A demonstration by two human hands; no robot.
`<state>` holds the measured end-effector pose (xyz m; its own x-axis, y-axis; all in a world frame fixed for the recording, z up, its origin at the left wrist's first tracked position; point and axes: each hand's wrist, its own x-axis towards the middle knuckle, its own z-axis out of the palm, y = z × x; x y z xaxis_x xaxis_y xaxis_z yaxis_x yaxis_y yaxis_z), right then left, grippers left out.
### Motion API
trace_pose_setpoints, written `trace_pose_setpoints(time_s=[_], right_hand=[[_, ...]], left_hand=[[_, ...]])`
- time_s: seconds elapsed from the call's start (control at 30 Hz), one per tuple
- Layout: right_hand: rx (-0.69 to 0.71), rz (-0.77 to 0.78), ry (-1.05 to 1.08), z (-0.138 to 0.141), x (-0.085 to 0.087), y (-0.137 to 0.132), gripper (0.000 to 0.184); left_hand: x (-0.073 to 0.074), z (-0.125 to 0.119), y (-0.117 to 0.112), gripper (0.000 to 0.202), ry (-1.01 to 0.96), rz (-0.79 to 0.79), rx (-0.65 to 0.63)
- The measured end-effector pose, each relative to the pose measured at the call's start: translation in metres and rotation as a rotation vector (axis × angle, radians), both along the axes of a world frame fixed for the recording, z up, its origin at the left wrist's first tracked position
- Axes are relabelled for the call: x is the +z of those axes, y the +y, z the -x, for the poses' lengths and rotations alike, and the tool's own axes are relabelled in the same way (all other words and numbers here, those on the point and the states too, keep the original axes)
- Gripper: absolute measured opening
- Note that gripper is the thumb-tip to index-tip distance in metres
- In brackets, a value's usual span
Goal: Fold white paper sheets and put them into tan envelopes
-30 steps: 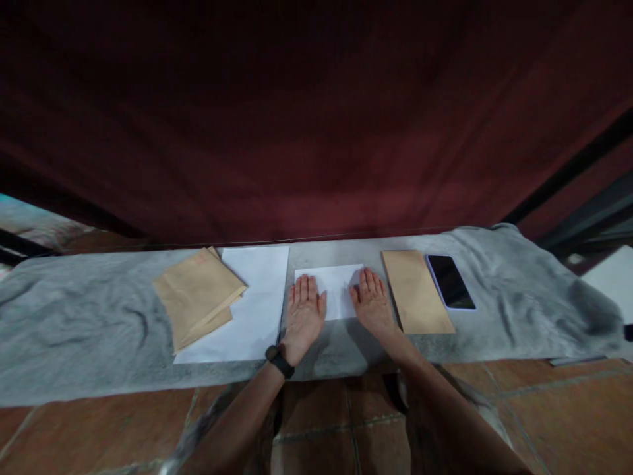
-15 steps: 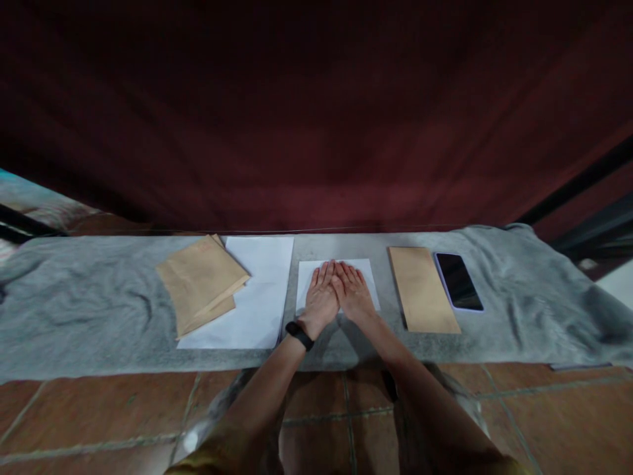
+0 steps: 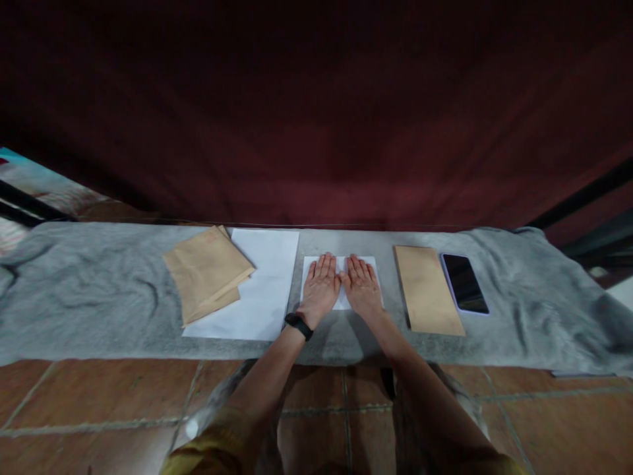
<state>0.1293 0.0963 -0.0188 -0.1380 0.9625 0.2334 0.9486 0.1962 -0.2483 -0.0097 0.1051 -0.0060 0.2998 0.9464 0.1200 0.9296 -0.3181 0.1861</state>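
Observation:
A small white sheet of paper (image 3: 341, 302) lies flat in front of me, largely covered by my hands; whether it is folded I cannot tell. My left hand (image 3: 321, 285) rests palm down on its left half, fingers stretched away from me, a black band on the wrist. On the right half lies my right hand (image 3: 361, 285), also flat with fingers extended. A narrow strip of paper shows between the two hands, and the thumbs are close together. Left of them, larger white sheets (image 3: 267, 284) lie partly under several brown envelopes (image 3: 208, 270).
To the right is a stack of brown envelopes (image 3: 429, 290) beside a phone (image 3: 465, 284) with a dark screen. A grey cloth (image 3: 123, 290) covers the long surface. A dark red curtain (image 3: 316, 132) hangs behind it; tiled floor (image 3: 109, 396) lies below.
My hands have moved apart, from overlapping at the middle of the small white paper to lying side by side on its two halves. The view has shifted slightly.

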Motion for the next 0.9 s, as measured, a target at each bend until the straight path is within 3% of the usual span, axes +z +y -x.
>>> trace_pose_setpoints(time_s=[0.4, 0.9], right_hand=[[-0.105, -0.089, -0.028, -0.012, -0.010, -0.002, 0.060], [-0.166, -0.122, -0.063, -0.033, -0.011, -0.011, 0.065]], left_hand=[[-0.006, 0.008, -0.003, 0.061, -0.013, -0.054, 0.108], [0.003, 0.016, -0.013, 0.064, 0.033, -0.027, 0.151]])
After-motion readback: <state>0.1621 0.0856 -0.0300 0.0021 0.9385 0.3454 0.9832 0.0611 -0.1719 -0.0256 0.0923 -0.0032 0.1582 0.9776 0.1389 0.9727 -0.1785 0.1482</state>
